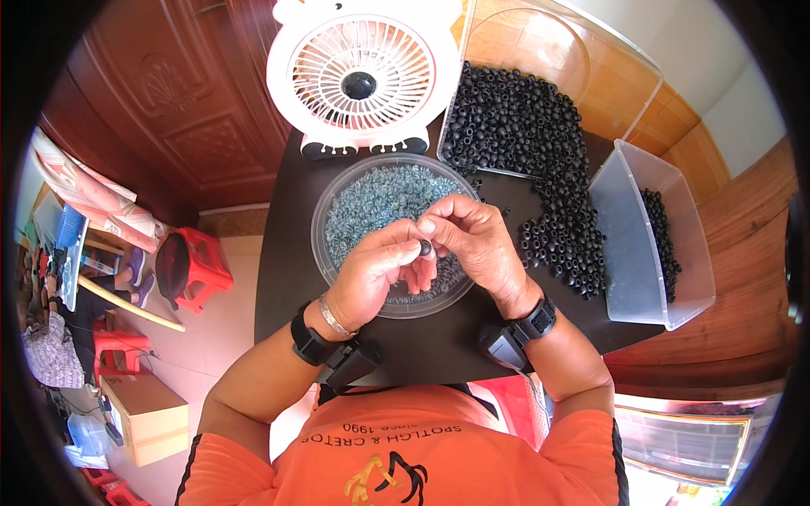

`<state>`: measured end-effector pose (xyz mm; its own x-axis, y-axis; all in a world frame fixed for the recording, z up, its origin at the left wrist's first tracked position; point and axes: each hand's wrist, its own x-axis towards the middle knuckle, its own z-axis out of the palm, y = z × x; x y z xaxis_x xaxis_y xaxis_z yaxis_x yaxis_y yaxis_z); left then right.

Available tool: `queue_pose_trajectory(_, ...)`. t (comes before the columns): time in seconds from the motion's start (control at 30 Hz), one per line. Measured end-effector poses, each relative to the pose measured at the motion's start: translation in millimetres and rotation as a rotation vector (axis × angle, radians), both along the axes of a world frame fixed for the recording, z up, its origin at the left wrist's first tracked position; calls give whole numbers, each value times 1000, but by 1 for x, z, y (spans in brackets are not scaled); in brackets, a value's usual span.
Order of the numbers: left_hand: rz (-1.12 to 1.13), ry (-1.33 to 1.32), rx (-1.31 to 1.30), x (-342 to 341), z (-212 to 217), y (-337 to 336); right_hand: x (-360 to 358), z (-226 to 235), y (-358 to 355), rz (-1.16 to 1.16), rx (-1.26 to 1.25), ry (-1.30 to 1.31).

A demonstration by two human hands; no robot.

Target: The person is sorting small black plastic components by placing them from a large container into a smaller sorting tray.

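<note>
My left hand (369,268) is closed on a small round black piece (425,248), held between thumb and fingers. Its kind is hard to tell, but it resembles the loose black ring-shaped pieces (567,202) on the table. My right hand (478,246) is pinched just above it, thumb and forefinger pressed together; whatever they hold is too small to make out. Both hands hover over a round clear tub (317,221) filled with small translucent bluish pieces (381,192). The hands hide part of its right and lower contents.
A white fan (359,84) stands behind the tub. To its right, a clear box (616,42) lies tipped, spilling black pieces onto the dark table (283,278). A translucent bin (645,291) sits at the right edge. Red stools (205,268) and a cardboard box (152,422) stand on the floor leftward.
</note>
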<state>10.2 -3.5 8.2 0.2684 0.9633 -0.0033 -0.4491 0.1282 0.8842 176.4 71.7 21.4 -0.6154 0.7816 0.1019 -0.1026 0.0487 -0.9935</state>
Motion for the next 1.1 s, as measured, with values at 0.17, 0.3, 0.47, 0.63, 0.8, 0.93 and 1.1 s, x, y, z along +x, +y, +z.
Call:
queue_pose_trajectory(0.17, -30, 12, 106, 0, -1, 1, 14, 6, 11, 126, -9, -18)
queue_pose_trajectory(0.3, -33, 26, 70, 2, 4, -1, 18, 10, 12, 224, -81, 6)
queue_pose_trajectory(0.47, 24, -28, 108, -2, 5, -1, 11, 14, 5, 212, -2, -21)
queue_pose_trajectory(0.63, 7, -17, 90, 2, 1, -1, 10, 9, 2, 91, 6, 40)
queue_pose_trajectory(0.8, 10, 14, 60, 6, 0, -3, 7, 3, 1, 46, 0, 114)
queue_pose_trajectory(0.93, 36, -32, 97, 2, -2, -1, 4, -3, 1, 47, -17, 116)
queue_pose_trajectory(1.1, 93, -25, 104, 2, 0, -2, 6, 0, 2, 94, -20, 132)
